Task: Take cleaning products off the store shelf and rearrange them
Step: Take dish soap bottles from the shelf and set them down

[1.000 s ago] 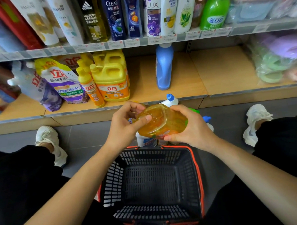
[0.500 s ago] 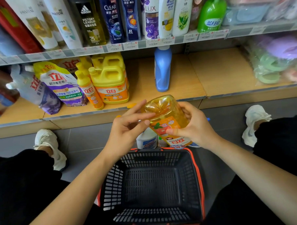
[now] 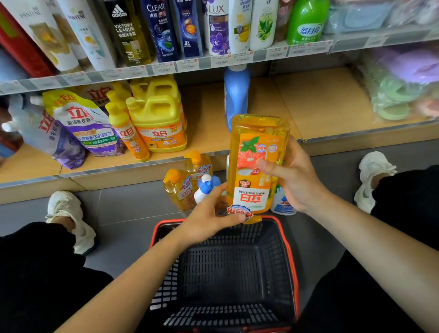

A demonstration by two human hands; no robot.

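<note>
An orange dish-soap bottle (image 3: 256, 149) is held upside down above the far rim of the black basket (image 3: 285, 264), its label facing me. My right hand (image 3: 293, 175) grips its right side with the thumb across the label. My left hand (image 3: 210, 214) holds its lower end, by the cap. On the floor behind it stand two more orange bottles (image 3: 180, 190) and a white bottle with a blue cap (image 3: 205, 188). The lower shelf (image 3: 311, 104) carries yellow jugs (image 3: 158, 121), a slim yellow bottle (image 3: 126, 130), refill pouches (image 3: 86, 127) and a blue bottle (image 3: 235, 95).
The basket has an orange rim and nothing inside; it sits on the grey floor between my knees. Shampoo bottles (image 3: 157, 25) line the upper shelf. Bagged pastel goods (image 3: 408, 87) fill the lower shelf's right end. My white shoes (image 3: 64, 211) rest at both sides.
The orange bottle has been turned from lying sideways to upside down with its label toward me. My left hand moved from its top down to the cap end.
</note>
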